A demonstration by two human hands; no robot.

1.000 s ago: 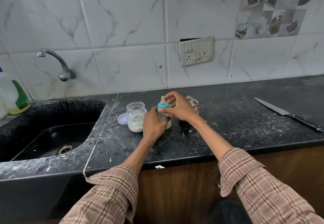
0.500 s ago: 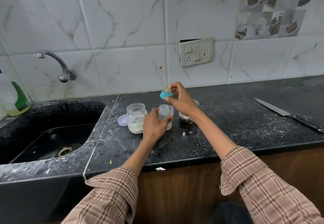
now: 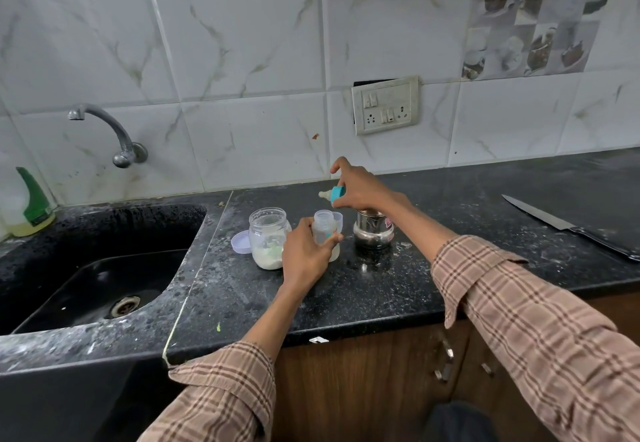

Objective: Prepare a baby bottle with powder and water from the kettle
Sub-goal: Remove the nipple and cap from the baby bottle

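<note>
Meanwhile the left hand [image 3: 304, 258] grips the open baby bottle [image 3: 325, 230] upright on the bench [image 3: 433, 268], steadying it for filling, while the right hand [image 3: 360, 189] pinches its teal teat cap [image 3: 336, 195] clear above. Fingers hide the bottle's contents; the steel kettle [image 3: 374, 232] stands partly behind the wrist.

Tan plaid shirt sleeves [image 3: 540, 331] — thin brown and white lines, cuffs unbuttoned, pushed up the forearms

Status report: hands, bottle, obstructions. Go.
Left hand grips clear baby bottle, open, upright. Right hand holds teal teat cap aloft. Steel pot beside bottle; nothing blocking.
</note>
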